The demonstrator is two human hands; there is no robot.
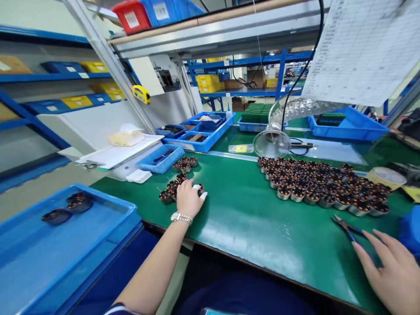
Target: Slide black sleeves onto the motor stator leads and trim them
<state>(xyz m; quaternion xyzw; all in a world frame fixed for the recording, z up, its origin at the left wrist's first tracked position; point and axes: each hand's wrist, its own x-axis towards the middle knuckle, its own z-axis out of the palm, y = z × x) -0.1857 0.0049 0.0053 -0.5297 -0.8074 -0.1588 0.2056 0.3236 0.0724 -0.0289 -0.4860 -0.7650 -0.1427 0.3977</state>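
My left hand, with white finger covers and a wristwatch, is at the near left of the green mat. Its thumb and fingers close around a small round motor part with copper windings, mostly hidden beneath them. Beside it stands a small group of similar motor parts, some with thin wires sticking up. At the far right, my right hand is spread open, its fingertips by the handles of blue-handled cutting pliers. The pliers lie on the mat with their jaws pointing away, to the left.
Rows of motor parts cover the right side of the green mat. At left is a blue tray holding a few more. Behind are a clear fume hood, a divided blue bin and a hanging paper sheet.
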